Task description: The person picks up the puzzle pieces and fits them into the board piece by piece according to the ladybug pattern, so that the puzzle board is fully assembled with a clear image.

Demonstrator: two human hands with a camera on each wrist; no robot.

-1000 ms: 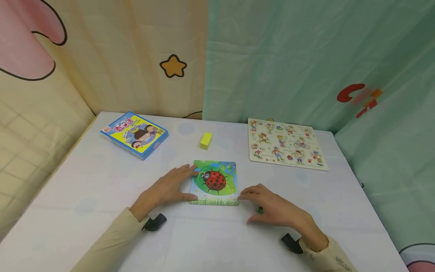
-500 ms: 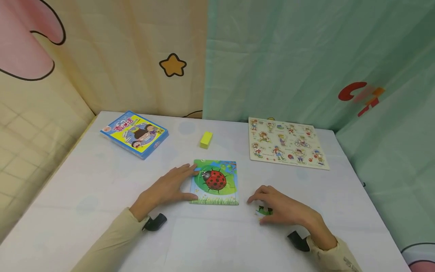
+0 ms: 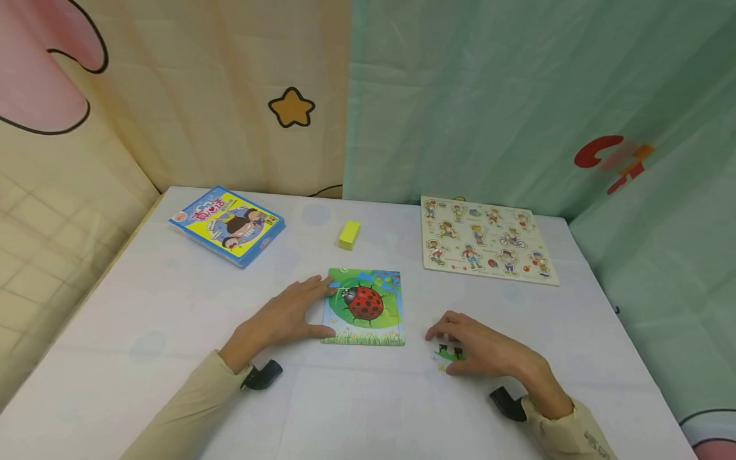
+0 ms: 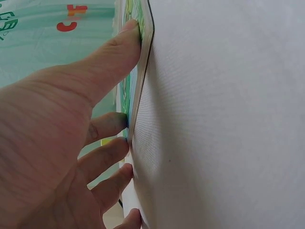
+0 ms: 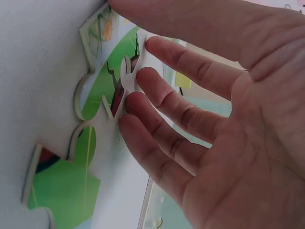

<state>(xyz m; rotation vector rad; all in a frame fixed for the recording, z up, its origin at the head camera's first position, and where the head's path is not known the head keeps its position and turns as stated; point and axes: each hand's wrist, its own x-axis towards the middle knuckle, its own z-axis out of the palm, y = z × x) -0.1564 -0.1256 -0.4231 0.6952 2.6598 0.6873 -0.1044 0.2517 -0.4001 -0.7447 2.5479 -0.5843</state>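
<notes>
A square ladybug jigsaw puzzle (image 3: 363,306) lies flat on the white table. My left hand (image 3: 287,312) rests at its left side, the thumb on the lower left corner and a fingertip at the upper left. In the left wrist view, the thumb (image 4: 112,57) presses on the board's face near its edge. Right of the puzzle, my right hand (image 3: 480,345) arches over a loose puzzle piece (image 5: 102,71), its thumb at one corner and fingertips spread along the far side. A second green puzzle piece (image 5: 66,181) lies beside it, hidden under the hand in the head view.
A blue and yellow box (image 3: 230,227) lies at the back left. Near the back middle sits a yellow block (image 3: 349,235). A wooden peg puzzle board (image 3: 489,243) with figures of children occupies the back right. Curtains (image 3: 460,96) hang behind the table.
My right hand has moved right, away from the ladybug puzzle's right edge to the loose pieces, showing more of one between thumb and fingers. My left hand has stayed in place.
</notes>
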